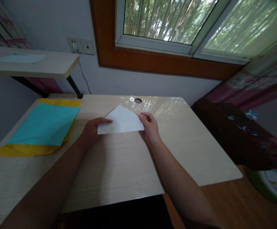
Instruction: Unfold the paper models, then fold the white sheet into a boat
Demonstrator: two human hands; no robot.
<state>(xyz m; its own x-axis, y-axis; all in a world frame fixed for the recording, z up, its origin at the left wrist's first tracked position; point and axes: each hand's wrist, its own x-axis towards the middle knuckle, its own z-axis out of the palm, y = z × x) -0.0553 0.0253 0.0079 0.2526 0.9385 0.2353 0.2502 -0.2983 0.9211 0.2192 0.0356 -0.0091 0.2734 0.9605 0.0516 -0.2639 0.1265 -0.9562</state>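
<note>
A white sheet of paper (121, 121), folded to a peak at its far side, is held between my two hands over the desk. My left hand (92, 128) grips its left end, thumb on top and the other fingers mostly hidden underneath. At the right end my right hand (150, 125) pinches the paper between thumb and curled fingers. The paper's near edge runs nearly straight from hand to hand.
Blue paper (45, 124) lies on yellow paper (28, 150) at the desk's left. A raised shelf (57, 65) stands behind them. The pale desk (188, 152) has a round cable hole (137, 100) near its back edge. Beyond is a window (157, 22).
</note>
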